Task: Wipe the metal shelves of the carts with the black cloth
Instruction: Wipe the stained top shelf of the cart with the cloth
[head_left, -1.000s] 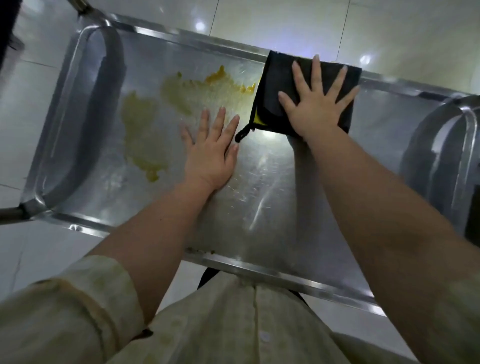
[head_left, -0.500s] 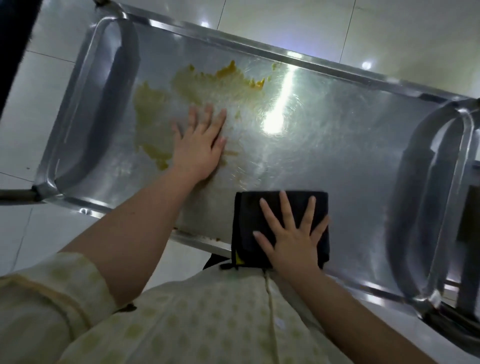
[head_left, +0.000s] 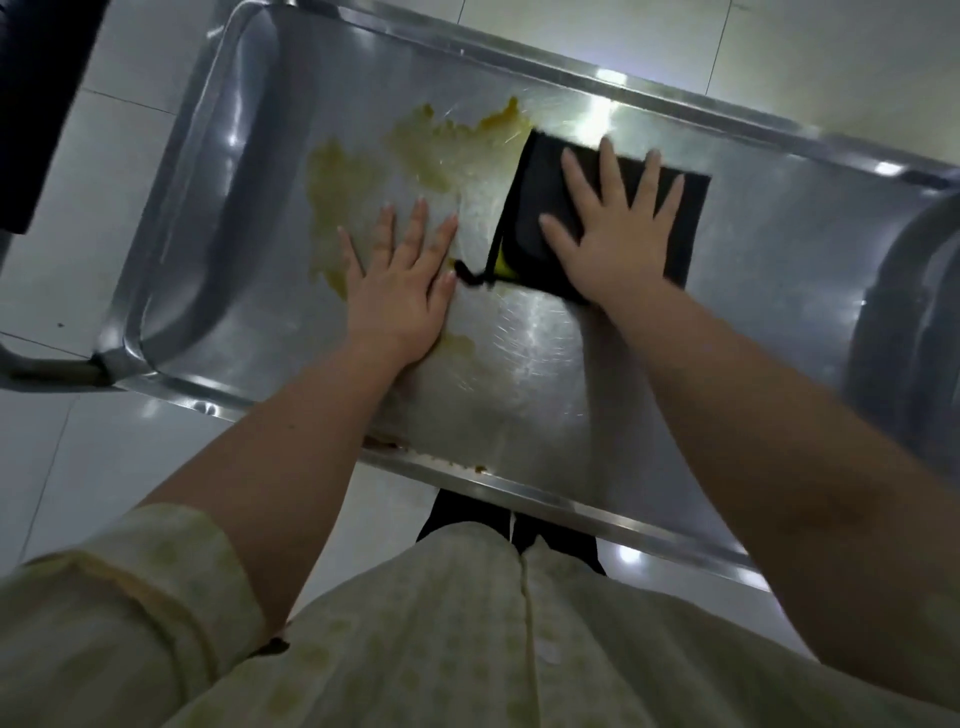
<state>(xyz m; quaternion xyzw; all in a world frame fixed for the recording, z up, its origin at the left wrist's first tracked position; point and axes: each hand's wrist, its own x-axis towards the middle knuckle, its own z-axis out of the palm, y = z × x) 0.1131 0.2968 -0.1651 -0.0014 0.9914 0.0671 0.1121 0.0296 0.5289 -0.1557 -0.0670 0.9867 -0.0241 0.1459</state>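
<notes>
Metal shelf (head_left: 675, 364) fills most of the view, running diagonally over the tiled floor (head_left: 130, 467). Its right end is cut off by the frame, and the curved rail there is too blurred to read. Pale patterned shirt (head_left: 467, 649) covers the bottom of the view. Dark object (head_left: 36, 104) top left is cropped and I can't identify it. Yellow smear (head_left: 343, 187) spreads over the shelf's left-centre, partly hidden under the left hand (head_left: 400, 291), which lies flat on the metal with fingers straight and together. Black cloth (head_left: 540, 197) lies folded on the shelf by the far rim, its left edge touching the smear. Right hand (head_left: 618, 234) presses flat on the cloth with fingers splayed wide, hiding its middle. A small yellow tag (head_left: 504, 265) and a black loop (head_left: 475, 275) stick out at the cloth's near-left corner.
</notes>
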